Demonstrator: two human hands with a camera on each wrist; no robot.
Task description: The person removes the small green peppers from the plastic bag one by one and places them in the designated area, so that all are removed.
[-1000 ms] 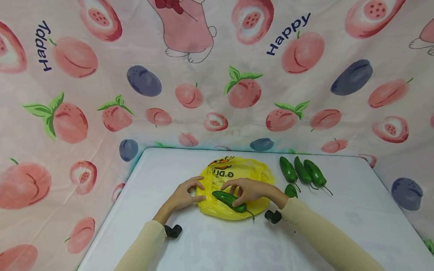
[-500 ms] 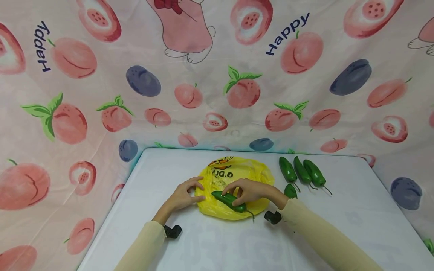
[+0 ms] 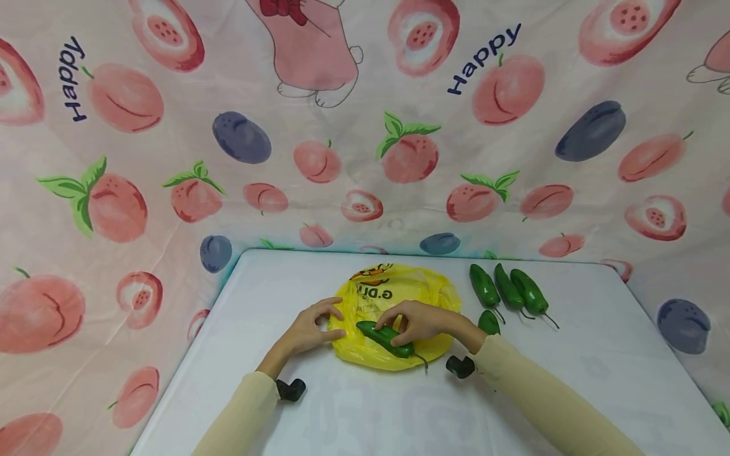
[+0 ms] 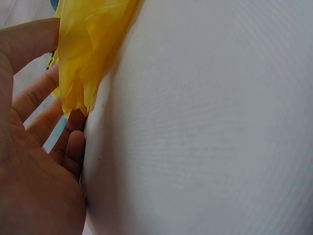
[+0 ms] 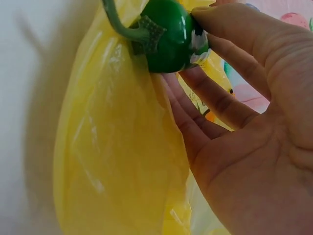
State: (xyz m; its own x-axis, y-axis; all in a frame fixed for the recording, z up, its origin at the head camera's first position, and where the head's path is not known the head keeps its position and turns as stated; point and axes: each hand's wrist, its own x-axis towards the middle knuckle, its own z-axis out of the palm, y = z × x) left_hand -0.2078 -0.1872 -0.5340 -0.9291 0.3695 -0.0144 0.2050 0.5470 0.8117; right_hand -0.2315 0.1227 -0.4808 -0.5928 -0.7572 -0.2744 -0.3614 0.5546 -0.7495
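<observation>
A yellow plastic bag (image 3: 424, 278) with dark print lies flat on the white table. My left hand (image 3: 310, 326) is at its left edge, thumb and fingers spread apart and touching the plastic; in the left wrist view the fingers (image 4: 36, 93) reach behind the crumpled yellow film (image 4: 90, 44). Over the bag, my right hand (image 3: 419, 320) holds a green chili pepper (image 3: 371, 330) between thumb and fingers, its stem pointing toward the near right. Close up in the right wrist view, the thumb touches the side of the glossy pepper (image 5: 166, 36) and the fingers run behind it.
Three more green peppers (image 3: 510, 291) lie side by side at the back right of the table (image 3: 582, 342). Another pepper (image 3: 488, 322) is partly hidden by the right forearm. A fruit-print cloth (image 3: 365, 145) hangs behind the table. Each wrist bears a small black camera (image 3: 459, 366).
The right index fingertip has shifted slightly down onto the pepper. Both arms, the bag and the other peppers stay in place.
</observation>
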